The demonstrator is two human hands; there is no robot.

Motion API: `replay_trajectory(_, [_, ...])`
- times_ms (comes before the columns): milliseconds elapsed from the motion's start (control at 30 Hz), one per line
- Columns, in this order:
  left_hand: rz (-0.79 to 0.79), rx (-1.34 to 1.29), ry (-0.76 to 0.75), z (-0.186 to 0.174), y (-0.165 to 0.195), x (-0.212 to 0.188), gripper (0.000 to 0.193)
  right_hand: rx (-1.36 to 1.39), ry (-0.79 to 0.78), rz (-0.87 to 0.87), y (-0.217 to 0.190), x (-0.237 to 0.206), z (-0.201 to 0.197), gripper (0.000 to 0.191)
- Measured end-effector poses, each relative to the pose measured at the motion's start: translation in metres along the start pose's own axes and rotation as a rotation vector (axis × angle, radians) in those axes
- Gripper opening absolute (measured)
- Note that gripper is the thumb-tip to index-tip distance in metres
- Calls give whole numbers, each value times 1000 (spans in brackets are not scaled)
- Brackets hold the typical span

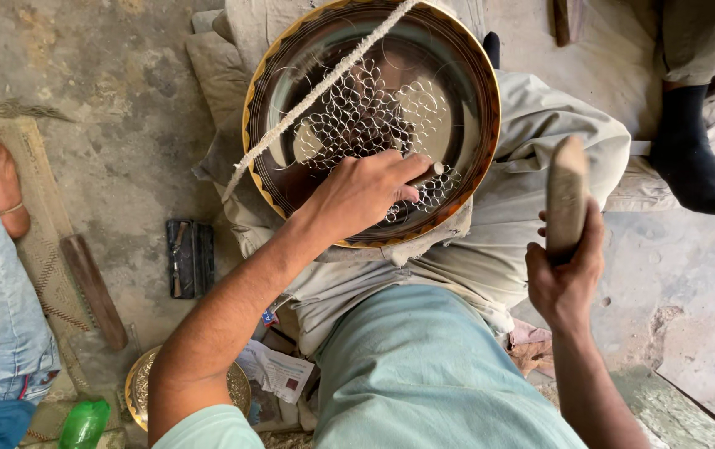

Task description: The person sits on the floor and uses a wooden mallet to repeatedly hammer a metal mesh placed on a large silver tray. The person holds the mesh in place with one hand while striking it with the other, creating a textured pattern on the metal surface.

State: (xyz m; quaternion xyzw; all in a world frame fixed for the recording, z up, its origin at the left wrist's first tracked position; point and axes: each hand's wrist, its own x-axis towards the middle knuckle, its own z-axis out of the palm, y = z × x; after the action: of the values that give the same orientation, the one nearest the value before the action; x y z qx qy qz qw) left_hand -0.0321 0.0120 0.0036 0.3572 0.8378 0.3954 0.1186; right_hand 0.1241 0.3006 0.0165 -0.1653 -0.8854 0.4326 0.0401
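The tray [465, 75] lies tilted across your lap, held by a cord [316, 91] running over its face. Your left hand [362, 191] is closed around a chisel [431, 173], tip on the engraved scrollwork. Your right hand [565, 274] grips a wooden mallet [567, 195], raised clear. Judged stiff sheet metal, smooth and liable to slide; hold it by the rim, off the engraving.

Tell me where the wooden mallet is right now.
In the head view, the wooden mallet is raised in the right hand, to the right of the round engraved metal plate resting on the person's lap.
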Motion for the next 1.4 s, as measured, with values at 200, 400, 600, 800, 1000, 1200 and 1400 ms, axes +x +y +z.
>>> replay_trajectory(200, [29,-11,-61,2,2,5,26,-206,-86,-161,-22,17,-2,60])
replay_trajectory(400, [-28,11,-23,17,-1,-8,27,-463,-148,-242,-41,33,9,64])
replay_trajectory(600, [-196,-108,201,35,-2,-25,31,-396,-200,-404,-68,56,8,63])
replay_trajectory(800, [-275,-57,672,47,21,-39,29,-699,-263,-658,-133,92,-1,60])
replay_trajectory(1000, [-447,-162,850,56,38,-43,23,-842,-188,-911,-194,99,7,48])
replay_trajectory(1200, [-489,-147,887,69,33,-48,28,-931,-209,-1062,-215,99,18,44])
replay_trajectory(1400, [-517,-154,863,68,33,-47,30,-1046,-263,-1070,-218,106,13,42])
